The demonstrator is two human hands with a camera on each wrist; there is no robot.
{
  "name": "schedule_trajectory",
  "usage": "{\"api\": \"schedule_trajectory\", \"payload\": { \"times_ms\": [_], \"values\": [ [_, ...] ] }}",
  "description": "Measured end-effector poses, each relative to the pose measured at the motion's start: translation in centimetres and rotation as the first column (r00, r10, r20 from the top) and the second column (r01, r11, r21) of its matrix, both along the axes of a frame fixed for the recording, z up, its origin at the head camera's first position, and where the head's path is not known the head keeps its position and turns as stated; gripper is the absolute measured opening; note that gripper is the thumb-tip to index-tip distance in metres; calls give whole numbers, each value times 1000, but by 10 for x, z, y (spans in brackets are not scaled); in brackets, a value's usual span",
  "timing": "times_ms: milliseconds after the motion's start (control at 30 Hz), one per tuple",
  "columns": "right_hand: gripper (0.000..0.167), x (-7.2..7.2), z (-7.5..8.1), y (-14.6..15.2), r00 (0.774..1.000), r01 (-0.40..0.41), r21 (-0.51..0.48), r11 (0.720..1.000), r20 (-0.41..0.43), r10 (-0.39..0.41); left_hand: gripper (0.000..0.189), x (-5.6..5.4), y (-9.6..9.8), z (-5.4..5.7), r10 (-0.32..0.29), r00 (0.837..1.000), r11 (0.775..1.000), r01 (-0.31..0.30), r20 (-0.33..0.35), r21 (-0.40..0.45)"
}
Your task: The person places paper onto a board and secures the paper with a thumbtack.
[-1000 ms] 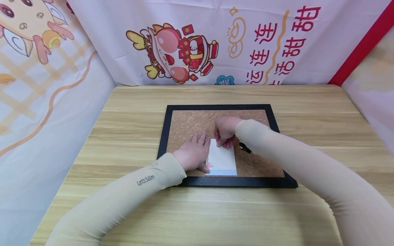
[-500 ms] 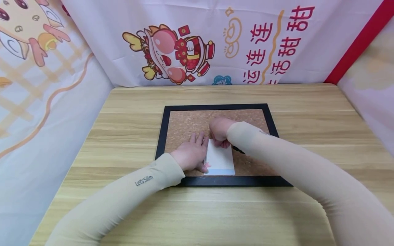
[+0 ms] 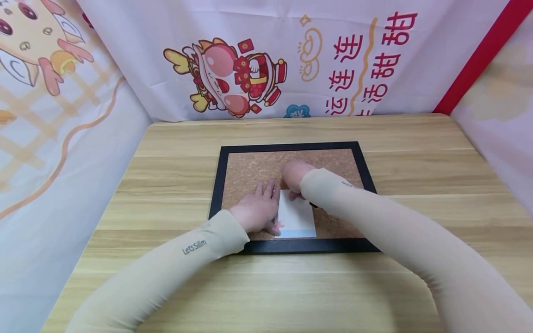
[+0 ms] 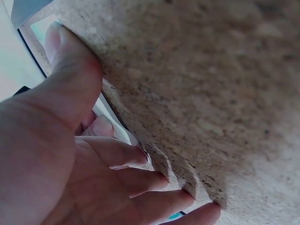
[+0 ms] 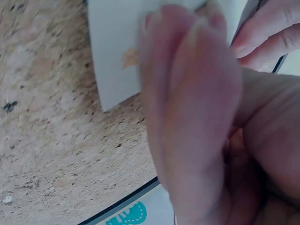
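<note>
A small white sheet of paper (image 3: 294, 215), with a light blue band and a pink mark near its bottom, lies on a cork board (image 3: 250, 169) in a black frame. My left hand (image 3: 255, 210) rests with fingers extended along the paper's left side. In the left wrist view, its thumb (image 4: 75, 65) presses the paper's corner and its fingertips touch the cork. My right hand (image 3: 295, 175) bends over the top of the sheet, fingers curled. The right wrist view has its fingertips (image 5: 187, 33) over the paper beside a small orange star; I cannot tell what they pinch.
The board's black frame (image 3: 291, 246) lies flat on a wood-grain table (image 3: 266, 286). A white printed cloth (image 3: 250, 27) hangs behind the table, with similar cloth at both sides. Beige sleeves (image 3: 183, 263) cover both forearms.
My right hand has turned over at the paper's top, so its thumb and fingertips are now mostly hidden in the head view. The left hand and paper keep their places on the board.
</note>
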State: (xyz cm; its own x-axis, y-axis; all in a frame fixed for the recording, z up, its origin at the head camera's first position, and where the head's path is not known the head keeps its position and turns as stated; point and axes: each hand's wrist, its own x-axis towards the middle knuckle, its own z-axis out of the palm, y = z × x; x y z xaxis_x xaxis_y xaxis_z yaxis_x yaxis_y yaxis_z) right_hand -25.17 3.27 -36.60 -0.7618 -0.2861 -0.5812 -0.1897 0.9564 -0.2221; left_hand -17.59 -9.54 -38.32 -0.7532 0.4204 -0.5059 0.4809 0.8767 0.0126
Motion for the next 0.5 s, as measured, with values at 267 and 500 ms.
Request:
{"api": "schedule_trajectory", "payload": {
  "times_ms": [267, 500],
  "values": [
    [11, -6, -7, 11, 999, -8, -72, 997, 34, 11, 109, -2, 3, 0, -1, 1000, 1000, 1, 5, 18],
    [1, -5, -1, 35, 997, -75, -190, 979, 12, 79, 109, -6, 0, -4, -14, 1000, 999, 14, -7, 41]
  ]
}}
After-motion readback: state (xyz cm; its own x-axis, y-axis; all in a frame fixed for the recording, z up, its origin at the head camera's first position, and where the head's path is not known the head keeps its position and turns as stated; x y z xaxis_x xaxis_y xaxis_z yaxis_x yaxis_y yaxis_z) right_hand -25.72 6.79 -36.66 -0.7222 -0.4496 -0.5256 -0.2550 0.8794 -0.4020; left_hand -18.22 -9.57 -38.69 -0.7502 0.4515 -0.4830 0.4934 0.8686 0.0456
